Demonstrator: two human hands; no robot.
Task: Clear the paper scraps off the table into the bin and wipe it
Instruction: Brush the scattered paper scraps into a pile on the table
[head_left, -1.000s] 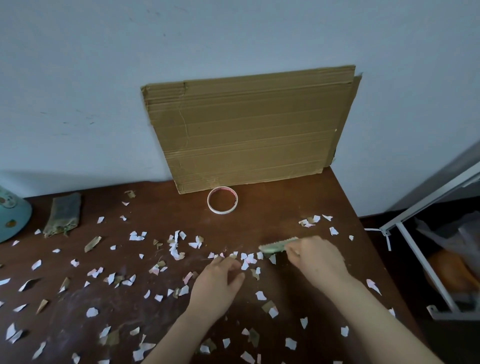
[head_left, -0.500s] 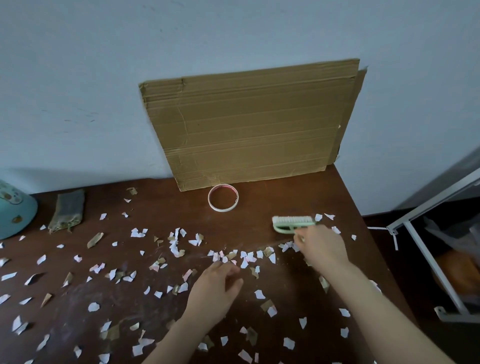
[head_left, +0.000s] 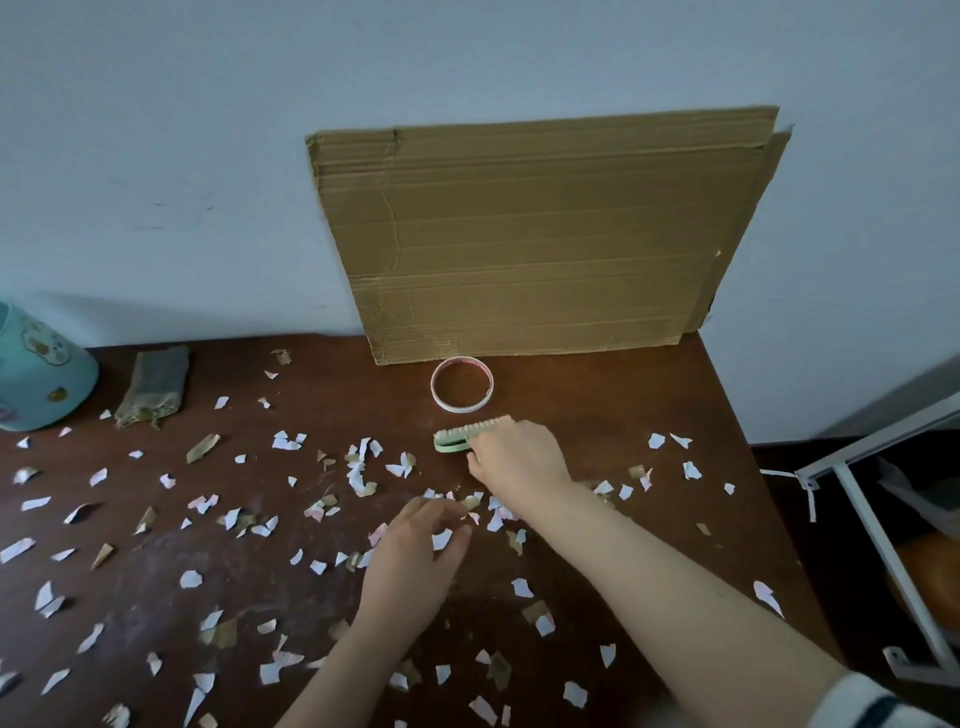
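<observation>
Several white, pink and brown paper scraps (head_left: 358, 475) lie scattered over the dark brown table (head_left: 613, 395). My right hand (head_left: 519, 457) grips a pale green scrubbing brush (head_left: 457, 435), held near the table's middle, just in front of a tape ring. My left hand (head_left: 415, 561) rests on the table below it, fingers loosely bent among the scraps, holding nothing that shows. A blue-green bin (head_left: 36, 371) shows partly at the far left edge.
A cardboard sheet (head_left: 540, 234) leans on the wall at the back. A white tape ring (head_left: 462, 383) lies in front of it. A brownish cloth (head_left: 153, 384) lies back left. A white metal rack (head_left: 893, 535) stands beside the table's right edge.
My right hand carried the brush from the scrap line out to the right back part of the table, then left toward the tape ring. My left hand stayed about where it was.
</observation>
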